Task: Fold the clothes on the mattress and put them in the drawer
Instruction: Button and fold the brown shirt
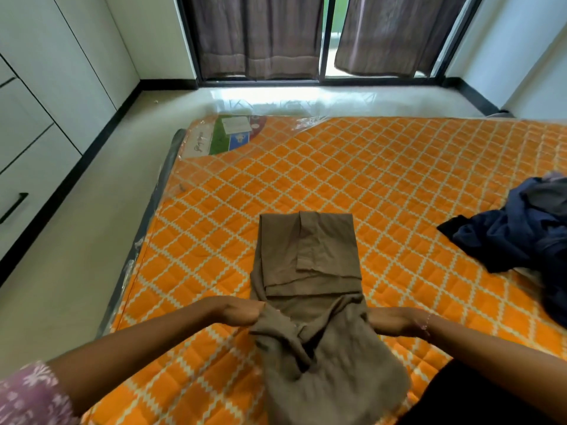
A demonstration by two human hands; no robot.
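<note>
A brown garment (310,256) lies lengthwise on the orange patterned mattress (383,167), its far part folded flat and its near part bunched and lifted toward me. My left hand (237,311) grips the garment's left edge. My right hand (391,322) grips its right edge, the fingers partly hidden in the cloth. A heap of dark blue clothes (521,228) sits unfolded at the mattress's right side.
White cupboards with drawers (27,167) and a black handle line the left wall. Pale floor runs between them and the mattress. Brown curtains (260,35) hang over a window at the far end. A printed label (227,134) lies under plastic at the mattress's far left corner.
</note>
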